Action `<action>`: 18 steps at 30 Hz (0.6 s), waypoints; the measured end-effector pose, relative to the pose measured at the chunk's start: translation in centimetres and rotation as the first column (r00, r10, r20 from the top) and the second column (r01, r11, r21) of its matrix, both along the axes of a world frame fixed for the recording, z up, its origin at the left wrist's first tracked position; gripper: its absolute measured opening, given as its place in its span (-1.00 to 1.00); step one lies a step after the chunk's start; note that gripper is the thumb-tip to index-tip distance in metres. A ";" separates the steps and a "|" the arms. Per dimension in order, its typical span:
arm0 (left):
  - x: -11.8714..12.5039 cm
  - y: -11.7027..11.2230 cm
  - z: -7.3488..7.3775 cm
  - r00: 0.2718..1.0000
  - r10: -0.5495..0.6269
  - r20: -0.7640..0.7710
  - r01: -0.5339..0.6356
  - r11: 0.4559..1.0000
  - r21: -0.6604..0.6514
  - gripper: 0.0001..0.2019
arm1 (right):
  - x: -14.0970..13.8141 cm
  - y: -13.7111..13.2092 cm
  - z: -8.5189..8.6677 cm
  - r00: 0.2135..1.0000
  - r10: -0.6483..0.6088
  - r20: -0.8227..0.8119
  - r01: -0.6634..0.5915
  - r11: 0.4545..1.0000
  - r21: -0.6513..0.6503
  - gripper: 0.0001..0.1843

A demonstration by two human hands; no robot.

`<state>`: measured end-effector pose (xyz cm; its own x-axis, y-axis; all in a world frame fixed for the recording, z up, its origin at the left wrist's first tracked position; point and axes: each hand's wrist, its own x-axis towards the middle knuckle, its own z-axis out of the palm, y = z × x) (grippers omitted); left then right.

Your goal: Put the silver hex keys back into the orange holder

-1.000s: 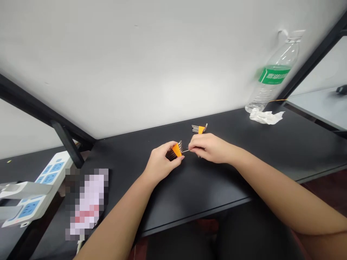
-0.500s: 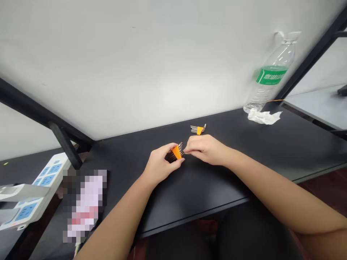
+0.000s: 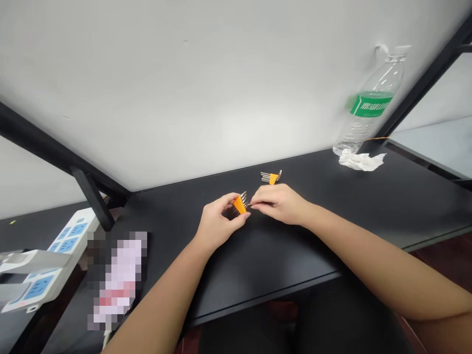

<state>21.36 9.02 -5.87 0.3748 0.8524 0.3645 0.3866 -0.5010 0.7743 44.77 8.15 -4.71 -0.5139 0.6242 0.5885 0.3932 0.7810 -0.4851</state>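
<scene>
My left hand [image 3: 220, 220] is closed around an orange hex key holder [image 3: 239, 205], thumb and fingers pinching its two ends. Several metal hex keys stick out of both sides of it. On the holder's right, my right hand [image 3: 277, 203] pinches the end of one thin hex key [image 3: 250, 204]; its fingertips cover most of that end. I cannot tell how far this key sits in the holder. A second orange holder with hex keys [image 3: 273, 179] lies on the black table just beyond my right hand.
A clear bottle with a green label [image 3: 372, 104] leans at the wall, a crumpled tissue [image 3: 362, 161] in front of it. At left lie a pixelated pinkish object [image 3: 123, 268] and a white power strip [image 3: 70, 246] with plugs. The black table [image 3: 265, 265] ends in front of my legs.
The camera view has shifted slightly. Both hands keep their grip, and the holder between them has tilted very slightly.
</scene>
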 end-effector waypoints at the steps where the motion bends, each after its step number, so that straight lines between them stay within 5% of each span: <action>1: 0.0 0.0 0.0 1.000 -0.008 -0.003 0.008 1.000 0.003 -0.61 | 0.0 0.1 -0.1 1.000 0.000 0.001 0.000 1.000 -0.002 -0.86; 7: 0.1 -0.1 -0.2 0.999 0.006 -0.035 -0.004 0.999 0.040 -0.61 | -0.6 -0.1 -0.9 0.997 -0.025 0.070 0.020 0.998 0.064 -0.80; 12: 0.1 0.1 -0.2 0.996 0.008 -0.084 -0.002 0.997 0.073 -0.63 | -1.0 -0.7 -1.0 0.922 -0.196 0.334 0.144 0.974 0.175 -0.71; 18: -0.1 0.3 -0.2 0.992 0.083 -0.090 -0.078 0.995 0.053 -0.62 | 0.3 0.4 -0.8 0.804 -0.286 0.521 0.387 0.917 -0.094 -0.91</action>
